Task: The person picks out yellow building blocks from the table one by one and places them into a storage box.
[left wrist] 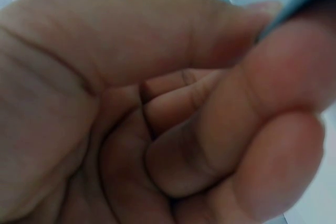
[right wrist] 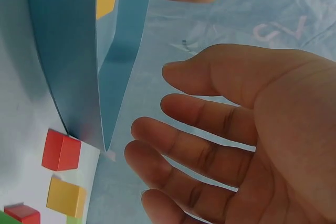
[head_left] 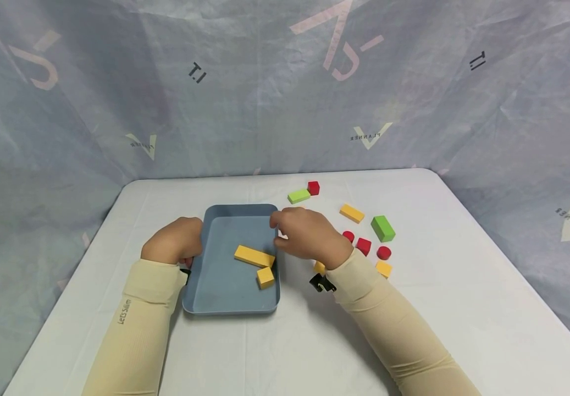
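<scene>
Blue tray (head_left: pixel 222 231), just left of centre in the head view, wants steadying, I judge, with my left hand (head_left: pixel 176 241) pinching its left rim, while my right hand (head_left: pixel 306 232), fingers loosely spread and empty, should avoid bumping its right wall.

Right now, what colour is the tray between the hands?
The tray is plain grey-blue, seen best in the head view.
</scene>
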`<state>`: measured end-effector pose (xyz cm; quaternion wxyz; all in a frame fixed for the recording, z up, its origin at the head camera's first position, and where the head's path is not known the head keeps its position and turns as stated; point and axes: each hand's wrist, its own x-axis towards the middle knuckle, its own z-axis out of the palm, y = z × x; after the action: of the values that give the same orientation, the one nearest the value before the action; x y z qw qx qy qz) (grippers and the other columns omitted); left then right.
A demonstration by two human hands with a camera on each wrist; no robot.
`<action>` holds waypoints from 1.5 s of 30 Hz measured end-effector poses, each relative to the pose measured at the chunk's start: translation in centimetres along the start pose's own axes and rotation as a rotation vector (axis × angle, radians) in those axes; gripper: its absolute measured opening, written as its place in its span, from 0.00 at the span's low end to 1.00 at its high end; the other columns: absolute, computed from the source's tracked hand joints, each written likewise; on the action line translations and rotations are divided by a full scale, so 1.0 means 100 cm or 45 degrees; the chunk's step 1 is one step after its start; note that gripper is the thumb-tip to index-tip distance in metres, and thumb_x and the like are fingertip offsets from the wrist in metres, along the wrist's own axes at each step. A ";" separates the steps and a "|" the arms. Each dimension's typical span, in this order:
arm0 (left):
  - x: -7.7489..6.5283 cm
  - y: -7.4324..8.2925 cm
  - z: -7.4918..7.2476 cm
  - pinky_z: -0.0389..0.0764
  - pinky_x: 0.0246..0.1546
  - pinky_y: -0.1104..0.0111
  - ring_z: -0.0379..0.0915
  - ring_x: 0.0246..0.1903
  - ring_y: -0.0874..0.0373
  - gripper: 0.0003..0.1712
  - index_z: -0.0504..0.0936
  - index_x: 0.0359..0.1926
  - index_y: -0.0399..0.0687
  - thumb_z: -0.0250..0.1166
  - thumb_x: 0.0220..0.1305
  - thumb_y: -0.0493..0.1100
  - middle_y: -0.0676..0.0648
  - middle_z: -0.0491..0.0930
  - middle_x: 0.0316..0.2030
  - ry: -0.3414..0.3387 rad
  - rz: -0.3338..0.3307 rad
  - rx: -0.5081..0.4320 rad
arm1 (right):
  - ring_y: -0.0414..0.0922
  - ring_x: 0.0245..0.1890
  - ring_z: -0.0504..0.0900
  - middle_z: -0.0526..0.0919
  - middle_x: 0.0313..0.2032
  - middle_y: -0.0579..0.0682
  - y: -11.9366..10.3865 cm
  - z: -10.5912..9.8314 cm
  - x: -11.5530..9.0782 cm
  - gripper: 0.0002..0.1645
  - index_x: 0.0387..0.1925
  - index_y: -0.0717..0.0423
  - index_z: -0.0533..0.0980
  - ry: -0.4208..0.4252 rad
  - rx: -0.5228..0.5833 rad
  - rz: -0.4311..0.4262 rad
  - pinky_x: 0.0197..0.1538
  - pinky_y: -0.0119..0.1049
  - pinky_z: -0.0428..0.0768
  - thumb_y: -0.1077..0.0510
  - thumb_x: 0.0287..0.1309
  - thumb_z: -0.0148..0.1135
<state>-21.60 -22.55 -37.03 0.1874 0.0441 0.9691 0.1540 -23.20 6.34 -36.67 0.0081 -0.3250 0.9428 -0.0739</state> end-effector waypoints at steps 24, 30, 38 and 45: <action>-0.001 0.003 -0.001 0.70 0.15 0.71 0.77 0.13 0.55 0.17 0.85 0.23 0.33 0.51 0.57 0.22 0.45 0.82 0.13 -0.010 0.004 0.012 | 0.43 0.45 0.82 0.87 0.47 0.47 0.029 -0.006 0.005 0.20 0.53 0.49 0.83 0.041 0.115 0.085 0.46 0.42 0.84 0.50 0.61 0.72; 0.003 0.000 0.001 0.71 0.15 0.71 0.77 0.13 0.55 0.18 0.85 0.23 0.34 0.51 0.58 0.22 0.45 0.82 0.12 -0.013 0.005 0.016 | 0.43 0.46 0.81 0.85 0.48 0.45 0.035 -0.004 0.004 0.20 0.54 0.47 0.83 0.059 0.132 0.137 0.48 0.42 0.84 0.50 0.61 0.73; 0.004 -0.003 0.001 0.71 0.14 0.71 0.76 0.12 0.55 0.18 0.85 0.22 0.34 0.51 0.54 0.20 0.45 0.81 0.12 0.006 0.019 0.020 | 0.43 0.48 0.81 0.85 0.51 0.45 0.041 -0.005 0.005 0.19 0.53 0.47 0.82 0.055 0.134 0.162 0.51 0.43 0.83 0.52 0.60 0.72; 0.003 -0.003 0.001 0.73 0.14 0.70 0.76 0.12 0.54 0.18 0.85 0.22 0.33 0.50 0.52 0.20 0.45 0.81 0.12 0.016 0.023 0.015 | 0.44 0.47 0.79 0.85 0.53 0.48 0.047 -0.002 0.007 0.22 0.56 0.48 0.82 0.013 0.182 0.218 0.51 0.44 0.83 0.54 0.59 0.73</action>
<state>-21.86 -22.73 -37.36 0.1796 0.0530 0.9708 0.1500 -26.65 9.54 -37.11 0.0326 -0.2415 0.9594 -0.1418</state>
